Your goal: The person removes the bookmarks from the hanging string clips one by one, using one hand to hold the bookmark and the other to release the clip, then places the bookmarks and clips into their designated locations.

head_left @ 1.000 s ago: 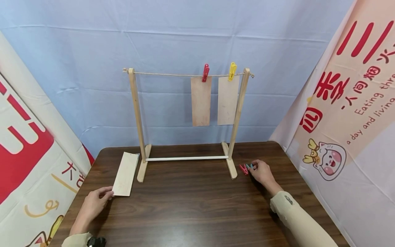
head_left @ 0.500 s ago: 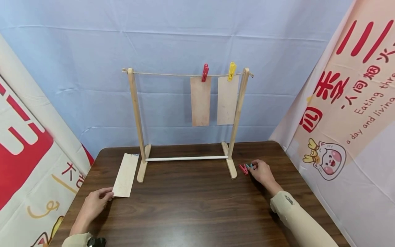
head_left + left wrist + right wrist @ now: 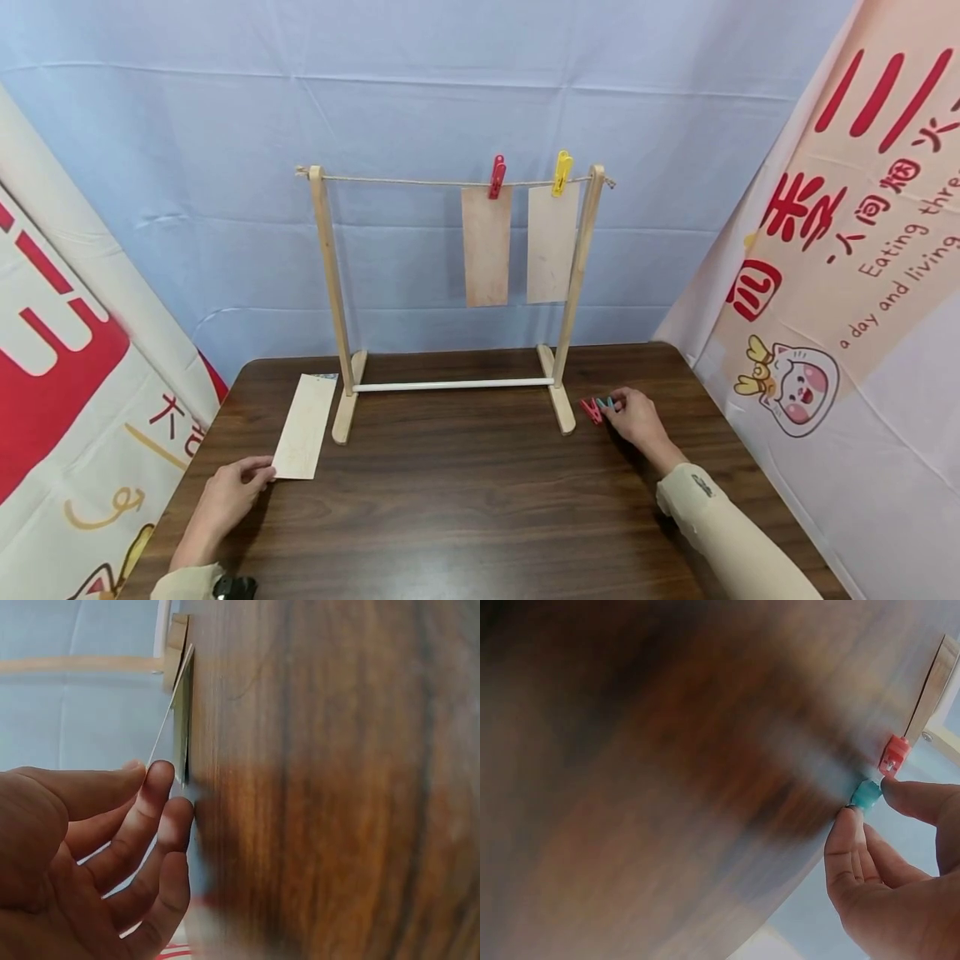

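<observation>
My left hand [image 3: 228,500] pinches the near left corner of a thin pale wooden board [image 3: 303,427] between thumb and forefinger. In the left wrist view this board [image 3: 166,712] slants, its near end raised and its far end low by the table. Beneath it lies another flat piece [image 3: 185,727], whose blue patterned corner peeks out at the far end in the head view. On the right, my right hand [image 3: 636,417] pinches a teal clothespin [image 3: 866,794] with thumb and fingertips. A red clothespin [image 3: 591,411] lies right beside it, towards the rack.
A wooden rack [image 3: 327,283] with a string [image 3: 405,180] stands at the back of the table [image 3: 450,500]. Two boards hang from the string, one [image 3: 486,250] under a red clothespin [image 3: 497,177], the other [image 3: 552,246] under a yellow clothespin [image 3: 562,173]. A white bar [image 3: 453,385] joins the feet.
The board in my left hand has shifted slightly towards me, and more of the patterned corner beneath it shows. My right hand stays at the teal clothespin.
</observation>
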A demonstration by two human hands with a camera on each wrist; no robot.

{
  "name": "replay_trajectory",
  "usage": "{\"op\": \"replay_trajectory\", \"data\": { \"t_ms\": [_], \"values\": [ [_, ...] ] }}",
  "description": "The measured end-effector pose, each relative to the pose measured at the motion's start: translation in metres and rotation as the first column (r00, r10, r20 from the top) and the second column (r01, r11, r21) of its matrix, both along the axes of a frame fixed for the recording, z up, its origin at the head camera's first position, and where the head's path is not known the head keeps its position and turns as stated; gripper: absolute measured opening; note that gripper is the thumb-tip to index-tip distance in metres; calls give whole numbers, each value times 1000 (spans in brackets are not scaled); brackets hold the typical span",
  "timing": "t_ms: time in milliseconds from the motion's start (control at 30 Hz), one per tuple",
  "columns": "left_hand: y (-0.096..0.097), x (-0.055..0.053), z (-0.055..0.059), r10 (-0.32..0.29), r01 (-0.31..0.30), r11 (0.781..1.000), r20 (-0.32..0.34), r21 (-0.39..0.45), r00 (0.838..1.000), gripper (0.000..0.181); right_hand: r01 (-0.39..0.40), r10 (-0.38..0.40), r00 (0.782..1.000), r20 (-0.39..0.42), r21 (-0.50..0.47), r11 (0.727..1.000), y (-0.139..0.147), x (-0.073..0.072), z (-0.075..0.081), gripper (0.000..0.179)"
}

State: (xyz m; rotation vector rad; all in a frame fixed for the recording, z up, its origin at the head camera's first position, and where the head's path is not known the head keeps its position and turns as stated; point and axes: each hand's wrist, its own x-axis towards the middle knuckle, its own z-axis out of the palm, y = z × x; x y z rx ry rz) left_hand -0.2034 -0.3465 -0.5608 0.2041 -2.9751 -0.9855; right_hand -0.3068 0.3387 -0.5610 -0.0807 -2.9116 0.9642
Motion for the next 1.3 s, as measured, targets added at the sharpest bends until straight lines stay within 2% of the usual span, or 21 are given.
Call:
{"op": "replay_trajectory", "data": {
  "t_ms": [367, 833, 1133, 1300],
  "values": [
    [1, 3, -3, 14, -14, 1000, -14, 17, 1000, 34, -4, 4, 1000, -16, 5, 1000, -1, 2, 2, 38],
    [-1, 3, -6, 29, -29, 1000, -39, -4, 999, 35, 5, -5, 1000, -13, 11, 1000, -2, 5, 0, 37],
    [-1, 3, -4, 33, -34, 999, -10, -9, 999, 37, -1, 2, 999, -38, 8, 1000, -1, 4, 2, 38],
    [-1, 3, -3, 19, -19, 1000, -15, -15, 1000, 38, 0, 0, 999, -38, 2, 1000, -1, 4, 1, 39]
  ]
}}
